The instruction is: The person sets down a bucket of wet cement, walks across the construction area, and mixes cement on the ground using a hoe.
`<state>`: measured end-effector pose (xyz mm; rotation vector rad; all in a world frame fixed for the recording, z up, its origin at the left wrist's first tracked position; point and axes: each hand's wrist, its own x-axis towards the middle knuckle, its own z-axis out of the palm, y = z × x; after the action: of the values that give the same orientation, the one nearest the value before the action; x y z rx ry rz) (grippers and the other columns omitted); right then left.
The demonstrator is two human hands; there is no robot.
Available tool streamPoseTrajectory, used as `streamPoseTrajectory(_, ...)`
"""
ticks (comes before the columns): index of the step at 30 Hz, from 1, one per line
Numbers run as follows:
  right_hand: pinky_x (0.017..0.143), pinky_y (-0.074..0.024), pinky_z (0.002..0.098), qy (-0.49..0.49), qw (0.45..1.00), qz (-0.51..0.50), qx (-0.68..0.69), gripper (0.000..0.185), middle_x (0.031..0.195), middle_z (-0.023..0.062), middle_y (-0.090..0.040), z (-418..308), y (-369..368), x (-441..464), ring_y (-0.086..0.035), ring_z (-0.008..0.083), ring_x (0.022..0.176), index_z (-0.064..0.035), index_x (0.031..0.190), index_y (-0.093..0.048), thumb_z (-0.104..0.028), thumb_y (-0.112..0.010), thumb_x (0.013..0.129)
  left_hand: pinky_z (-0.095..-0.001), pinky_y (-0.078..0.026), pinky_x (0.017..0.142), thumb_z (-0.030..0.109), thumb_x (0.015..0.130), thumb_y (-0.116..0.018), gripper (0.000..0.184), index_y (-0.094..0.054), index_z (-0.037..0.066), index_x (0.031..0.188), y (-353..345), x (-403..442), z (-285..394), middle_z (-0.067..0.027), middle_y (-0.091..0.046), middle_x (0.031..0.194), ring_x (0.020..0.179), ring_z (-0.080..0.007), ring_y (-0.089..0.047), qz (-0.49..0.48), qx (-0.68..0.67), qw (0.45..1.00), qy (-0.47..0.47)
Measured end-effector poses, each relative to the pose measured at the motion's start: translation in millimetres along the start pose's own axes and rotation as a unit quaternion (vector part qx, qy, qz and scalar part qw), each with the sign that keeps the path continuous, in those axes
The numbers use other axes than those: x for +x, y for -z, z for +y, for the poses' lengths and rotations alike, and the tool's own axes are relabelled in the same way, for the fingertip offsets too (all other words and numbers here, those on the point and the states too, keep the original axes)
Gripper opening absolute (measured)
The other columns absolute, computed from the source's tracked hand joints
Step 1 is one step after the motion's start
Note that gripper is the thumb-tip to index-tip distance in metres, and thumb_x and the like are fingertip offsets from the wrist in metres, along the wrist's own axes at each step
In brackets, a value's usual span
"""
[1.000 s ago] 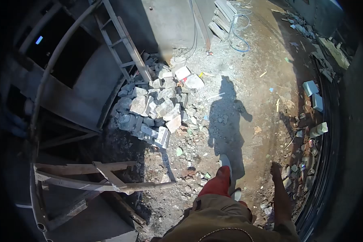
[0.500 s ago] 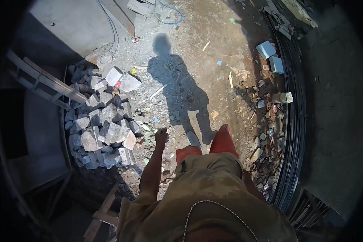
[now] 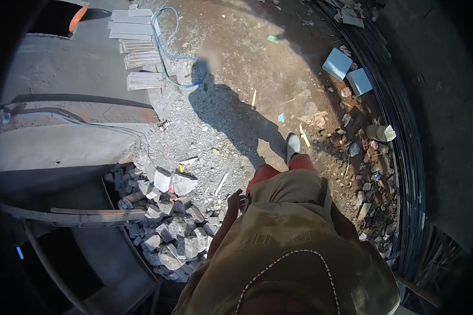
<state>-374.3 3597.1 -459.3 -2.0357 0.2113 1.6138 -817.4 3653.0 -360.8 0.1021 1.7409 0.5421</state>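
My left hand [image 3: 236, 201] hangs beside my thigh, in shade, with its fingers loosely apart and nothing visible in them. Nearest to it is the heap of broken grey stone blocks [image 3: 180, 235], to its left. My right upper arm [image 3: 345, 223] shows at my side, but the hand is hidden behind my body. A white boot [image 3: 293, 146] on one foot is planted forward on the dirt. My red trouser leg [image 3: 262, 174] shows below the brown shirt [image 3: 299, 231].
Stacked flat tiles [image 3: 144, 80] and a blue hose [image 3: 180, 84] lie ahead on the left. Two pale blue boxes [image 3: 337, 64] sit on the right, beside a long bundle of dark rods [image 3: 399, 121]. Rubble [image 3: 363, 210] lines that side. A concrete ledge [image 3: 63, 147] stands at left.
I have stepped forward and turned, so the stone heap sits lower in view and the tiles have appeared. My left hand has drawn closer to my body and its fingers have loosened.
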Motion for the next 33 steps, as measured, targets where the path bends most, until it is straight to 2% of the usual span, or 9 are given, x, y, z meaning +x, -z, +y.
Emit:
streamPoseTrajectory(2, 0.037, -0.0332, 0.0262, 0.021, 0.999, -0.013, -0.031, 0.016, 0.058, -0.0012, -0.048, -80, -33, 8, -0.045, 0.0101, 0.044, -0.013, 0.071, -0.056, -0.023, -0.055, 0.083, -0.035, -0.046, 0.055, 0.03, 0.084, -0.051, 0.033, -0.055, 0.006, 0.107, 3, 34, -12, -0.0104, -0.06, 0.082, 0.069, -0.0215, -0.06, -0.021, 0.243, 0.961, -0.129)
streamPoseTrajectory(4, 0.037, -0.0326, 0.0256, 0.047, 0.996, -0.021, -0.067, 0.015, 0.058, -0.0013, -0.048, -168, -59, 22, -0.044, 0.0097, 0.044, -0.0128, 0.072, -0.056, -0.023, -0.055, 0.083, -0.0359, -0.046, 0.059, 0.031, 0.085, -0.048, 0.034, -0.056, 0.007, 0.107, 17, 89, -40, -0.0106, -0.063, 0.084, 0.073, -0.0208, -0.06, 0.075, 0.501, 0.81, -0.295)
streamPoseTrajectory(5, 0.037, -0.0323, 0.0254, 0.061, 0.994, -0.023, -0.085, 0.015, 0.058, -0.0014, -0.048, -209, -70, 34, -0.044, 0.0095, 0.044, -0.0126, 0.072, -0.056, -0.023, -0.055, 0.083, -0.0349, -0.043, 0.054, 0.035, 0.085, -0.05, 0.034, -0.059, 0.007, 0.102, -8, 41, 22, -0.0072, -0.063, 0.081, 0.065, -0.0179, -0.057, 0.1, 0.129, 0.986, -0.042)
streamPoseTrajectory(10, 0.036, -0.0309, 0.0239, 0.143, 0.974, 0.003, -0.176, 0.015, 0.058, -0.0016, -0.047, -416, -147, 87, -0.043, 0.0086, 0.044, -0.0121, 0.075, -0.056, -0.024, -0.055, 0.084, -0.0306, -0.034, 0.04, 0.031, 0.083, -0.057, 0.027, -0.061, 0.006, 0.09, -45, 89, 99, -0.0056, -0.058, 0.064, 0.043, -0.0164, -0.046, 0.145, 0.074, 0.977, -0.138)
streamPoseTrajectory(16, 0.036, -0.03, 0.0219, 0.215, 0.975, -0.019, -0.059, 0.014, 0.056, -0.0032, -0.043, -589, -321, 99, -0.042, 0.007, 0.044, -0.014, 0.071, -0.051, -0.019, -0.053, 0.084, -0.0285, -0.035, 0.041, 0.027, 0.083, -0.059, 0.02, -0.06, 0.009, 0.09, -83, 276, 230, -0.001, -0.047, 0.053, 0.043, -0.0157, -0.045, 0.183, -0.237, 0.938, 0.176)
streamPoseTrajectory(20, 0.038, -0.0318, 0.022, 0.067, 0.984, -0.121, -0.109, 0.014, 0.056, -0.004, -0.04, -655, -436, 40, -0.041, 0.0076, 0.045, -0.0153, 0.071, -0.045, -0.016, -0.054, 0.082, -0.0266, -0.036, 0.04, 0.028, 0.082, -0.059, 0.025, -0.057, 0.008, 0.098, -108, 266, 542, -0.0034, -0.05, 0.064, 0.046, -0.0123, -0.043, 0.111, -0.272, 0.954, 0.061)
streamPoseTrajectory(25, 0.053, -0.0434, 0.0265, 0.209, 0.954, -0.033, -0.212, 0.025, 0.067, 0.0017, -0.056, -698, -512, 48, -0.052, 0.011, 0.06, -0.0081, 0.096, -0.06, -0.029, -0.06, 0.083, -0.0253, -0.041, 0.047, 0.025, 0.083, -0.056, 0.026, -0.057, 0.009, 0.104, -123, 305, 858, -0.0039, -0.052, 0.066, 0.055, -0.0118, -0.049, 0.029, -0.11, 0.977, -0.181)
streamPoseTrajectory(29, 0.049, -0.0416, 0.0258, 0.277, 0.938, -0.053, -0.202, 0.022, 0.063, -0.0013, -0.053, -719, -523, 112, -0.05, 0.0089, 0.055, -0.0097, 0.09, -0.061, -0.029, -0.061, 0.081, -0.022, -0.039, 0.044, 0.024, 0.083, -0.056, 0.025, -0.059, 0.007, 0.101, -153, 358, 1003, -0.0032, -0.053, 0.067, 0.052, -0.0097, -0.049, 0.033, -0.023, 0.976, -0.213)
streamPoseTrajectory(33, 0.036, -0.0338, 0.0242, 0.042, 0.998, -0.029, 0.024, 0.01, 0.058, -0.0041, -0.047, -778, -581, 104, -0.041, 0.0064, 0.042, -0.0147, 0.076, -0.055, -0.022, -0.06, 0.08, -0.0204, -0.035, 0.04, 0.019, 0.082, -0.058, 0.02, -0.057, 0.008, 0.099, -180, 428, 1067, -0.0028, -0.052, 0.066, 0.049, -0.0085, -0.047, -0.033, -0.018, 0.983, -0.177)
